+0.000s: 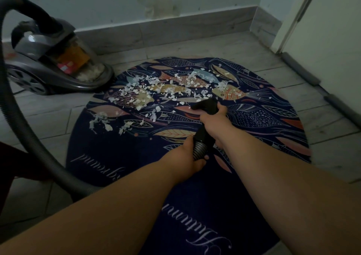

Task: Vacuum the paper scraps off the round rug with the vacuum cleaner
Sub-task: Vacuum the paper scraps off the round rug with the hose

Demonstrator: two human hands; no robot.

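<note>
A round dark-blue rug with fish and leaf patterns lies on the tiled floor. White paper scraps are scattered over its far half, densest left of centre. My right hand grips the black nozzle of the vacuum hose, whose open end points at the scraps. My left hand holds the ribbed hose end just behind it. The grey canister vacuum cleaner stands on the floor at the rug's far left edge, with paper bits in its clear bin.
The grey ribbed hose loops from the canister down the left side toward me. A wall with a skirting board runs behind the rug. A white door with grey foam draft stoppers stands at the right.
</note>
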